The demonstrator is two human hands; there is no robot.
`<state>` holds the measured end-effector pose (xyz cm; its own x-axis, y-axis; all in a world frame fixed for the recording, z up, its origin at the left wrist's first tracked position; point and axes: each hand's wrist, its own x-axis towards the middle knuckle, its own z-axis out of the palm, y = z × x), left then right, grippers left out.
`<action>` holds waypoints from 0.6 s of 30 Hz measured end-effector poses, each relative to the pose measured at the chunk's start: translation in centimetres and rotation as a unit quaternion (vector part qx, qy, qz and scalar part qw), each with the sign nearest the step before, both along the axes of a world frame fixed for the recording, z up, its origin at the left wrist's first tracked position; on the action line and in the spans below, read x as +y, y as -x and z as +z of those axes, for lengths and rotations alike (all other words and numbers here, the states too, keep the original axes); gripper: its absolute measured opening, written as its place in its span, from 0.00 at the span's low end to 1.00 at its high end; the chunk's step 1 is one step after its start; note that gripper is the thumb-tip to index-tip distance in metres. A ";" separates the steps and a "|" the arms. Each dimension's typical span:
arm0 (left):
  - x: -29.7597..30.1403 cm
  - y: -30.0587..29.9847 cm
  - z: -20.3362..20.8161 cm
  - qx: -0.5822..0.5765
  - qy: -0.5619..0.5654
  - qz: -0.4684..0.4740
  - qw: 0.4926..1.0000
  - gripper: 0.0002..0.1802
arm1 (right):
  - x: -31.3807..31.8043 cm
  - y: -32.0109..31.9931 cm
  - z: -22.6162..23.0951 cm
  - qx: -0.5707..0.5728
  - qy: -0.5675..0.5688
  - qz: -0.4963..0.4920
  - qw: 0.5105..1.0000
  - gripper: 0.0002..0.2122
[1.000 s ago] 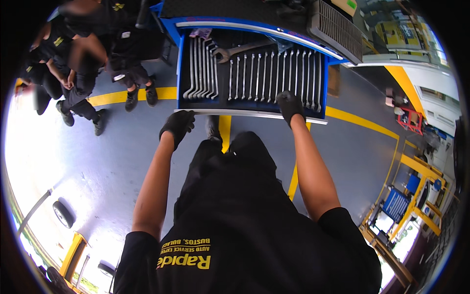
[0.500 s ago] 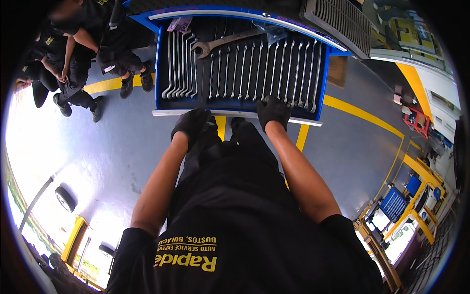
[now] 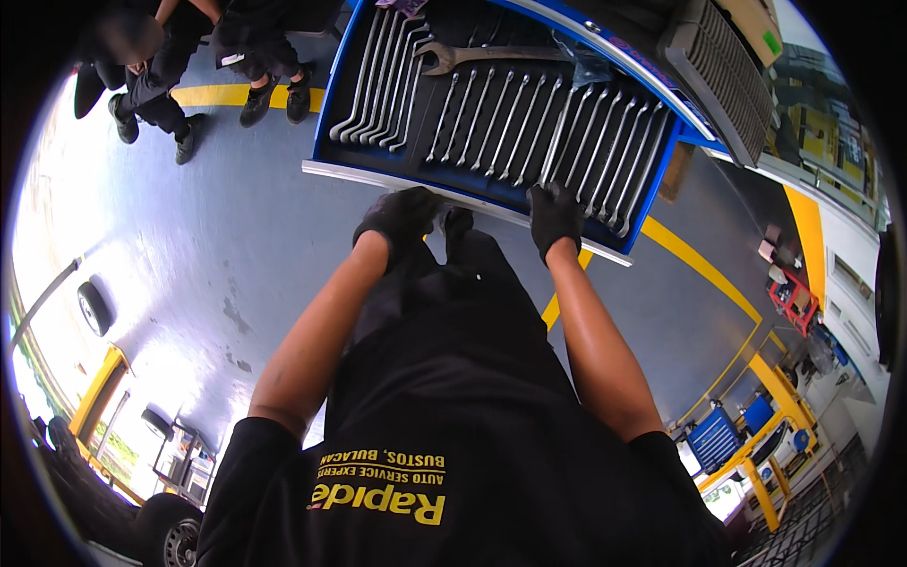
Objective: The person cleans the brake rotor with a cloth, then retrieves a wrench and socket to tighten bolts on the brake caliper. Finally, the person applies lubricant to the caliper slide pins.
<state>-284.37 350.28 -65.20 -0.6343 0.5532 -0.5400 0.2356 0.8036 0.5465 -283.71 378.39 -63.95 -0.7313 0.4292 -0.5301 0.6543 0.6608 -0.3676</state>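
Fingers [image 3: 541, 198] of the right hand [image 3: 556, 220] were curled at a silver wrench [image 3: 561, 132] in the drawer [image 3: 340, 174], grip unclear; the left hand [image 3: 401, 218], fingers likewise unreadable, was by its front edge. Wrench-handling seemed underway; lifting would need clearance either side

Blue drawer [image 3: 345, 176] slid out in front of you, silver front lip slanting down toward your right. Silver wrenches [image 3: 509, 126] lined up lengthwise in two groups on dark liner; larger, duller open-end wrench [image 3: 510, 54] crosswise beyond the right group.
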 end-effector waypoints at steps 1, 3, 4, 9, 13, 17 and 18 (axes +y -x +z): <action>0.7 0.7 1.1 0.014 0.012 -0.029 0.999 0.14 | 0.0 0.2 0.2 -0.013 0.010 -0.008 1.000 0.16; 2.3 1.5 2.4 0.025 -0.002 0.000 1.000 0.12 | 0.2 -0.1 -0.4 -0.005 0.011 -0.002 1.000 0.16; 3.2 1.7 2.8 0.032 -0.009 0.015 0.999 0.12 | 0.2 -0.2 -0.5 -0.003 0.010 -0.001 1.000 0.16; 9.4 4.0 2.6 -0.032 -0.009 0.099 0.995 0.15 | 0.2 -0.1 0.3 -0.024 0.029 0.004 0.999 0.17; 11.5 5.4 3.4 -0.074 0.052 0.079 0.993 0.18 | -0.3 -0.5 0.5 -0.008 -0.008 0.024 1.000 0.18; 11.7 4.8 2.8 -0.051 0.039 0.111 0.992 0.18 | -0.5 -1.6 -0.3 0.013 -0.056 0.055 0.997 0.17; 11.5 4.5 2.8 -0.044 0.043 0.115 0.991 0.18 | -0.9 -1.8 -0.3 0.028 -0.048 0.040 0.998 0.14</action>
<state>-288.90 361.82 -62.41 -0.6872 0.3493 -0.6370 -0.0045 0.8748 0.4845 -281.91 377.54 -64.24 -0.7931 0.4149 -0.4459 0.5776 0.7446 -0.3345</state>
